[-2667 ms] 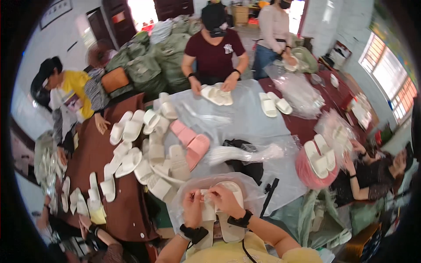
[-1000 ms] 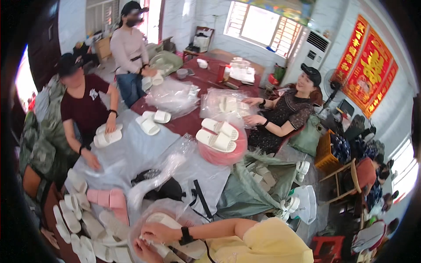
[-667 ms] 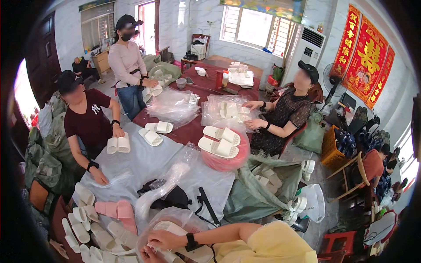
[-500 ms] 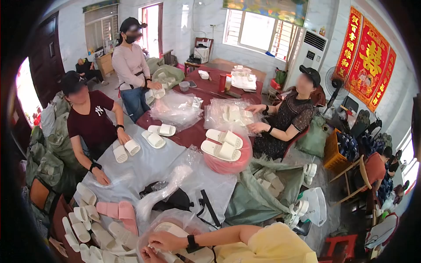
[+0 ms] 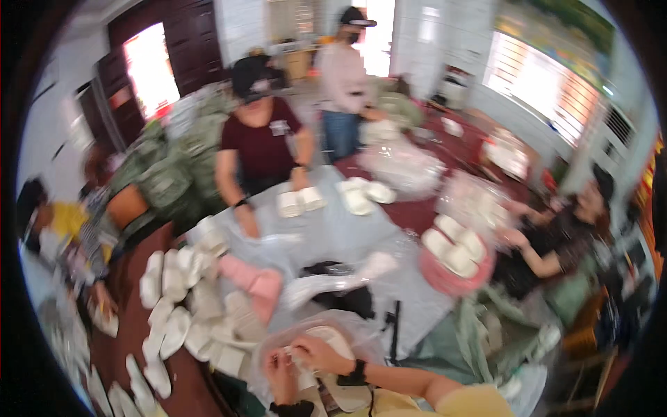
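My left hand [image 5: 279, 372] and my right hand [image 5: 321, 353] are close together at the lower edge, fingers closed in a pinch around something small and pale that blur hides. White slippers [image 5: 335, 338] lie under and beside my right hand, in front of a clear plastic bag [image 5: 372, 332]. Just left of my hands is a heap of white slippers [image 5: 206, 299]. A pair of pink slippers [image 5: 262, 290] rests at the heap's right side.
A grey cloth [image 5: 389, 243] covers the table, with a black bag [image 5: 351, 302] on it. White slippers stand on a pink round stool [image 5: 455, 278] at right. A green sack [image 5: 458, 340] lies nearer. Across the table a person in dark red [image 5: 257, 139] handles slippers.
The view has swung left, so the scene has shifted right and another person appears at far left. Both my hands show more fully now, still close together over the slippers.
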`<state>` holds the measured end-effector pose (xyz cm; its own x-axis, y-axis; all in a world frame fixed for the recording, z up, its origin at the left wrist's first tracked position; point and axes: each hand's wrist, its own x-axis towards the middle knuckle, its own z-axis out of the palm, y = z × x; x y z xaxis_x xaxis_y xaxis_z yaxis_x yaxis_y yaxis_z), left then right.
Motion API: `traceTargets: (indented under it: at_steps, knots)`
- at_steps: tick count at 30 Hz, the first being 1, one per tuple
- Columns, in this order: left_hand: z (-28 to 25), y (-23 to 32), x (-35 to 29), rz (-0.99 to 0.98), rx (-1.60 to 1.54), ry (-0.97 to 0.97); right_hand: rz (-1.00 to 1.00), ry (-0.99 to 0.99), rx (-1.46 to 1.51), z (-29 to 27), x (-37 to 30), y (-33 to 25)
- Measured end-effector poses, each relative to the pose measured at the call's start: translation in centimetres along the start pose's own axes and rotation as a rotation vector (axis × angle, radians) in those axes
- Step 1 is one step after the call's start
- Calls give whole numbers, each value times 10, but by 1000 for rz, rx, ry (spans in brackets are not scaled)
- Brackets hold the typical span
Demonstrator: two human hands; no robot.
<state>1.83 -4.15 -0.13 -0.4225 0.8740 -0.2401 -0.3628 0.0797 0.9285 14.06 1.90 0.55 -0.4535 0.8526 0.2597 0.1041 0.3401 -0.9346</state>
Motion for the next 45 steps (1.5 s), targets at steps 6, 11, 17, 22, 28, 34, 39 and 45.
traceTargets:
  at_steps: [6, 11, 17, 22, 28, 34, 39, 45]
  knots:
    - [7, 14, -2, 36, -47, 48, -25, 84, -134, -33, 18, -41]
    - [16, 24, -1, -153, -21, 138, 108, 377, -66, -69, -12, -63]
    - [17, 15, -7, -208, 129, 136, -22, -541, -742, -44, -42, -36]
    - [16, 12, -2, -173, 10, -5, -241, -580, -764, -42, -59, -22]
    - [12, 10, 8, -221, 10, -21, -143, -622, -637, -43, -44, -28]
    - [-1, 17, -2, -123, 181, -189, 242, -455, 69, -76, -16, -49]
    - [-2, 20, -6, -123, 189, -242, 223, -235, -54, -38, -11, -42]
    - [-7, 5, 1, -151, 85, -230, 154, 39, -127, -16, -21, -35]
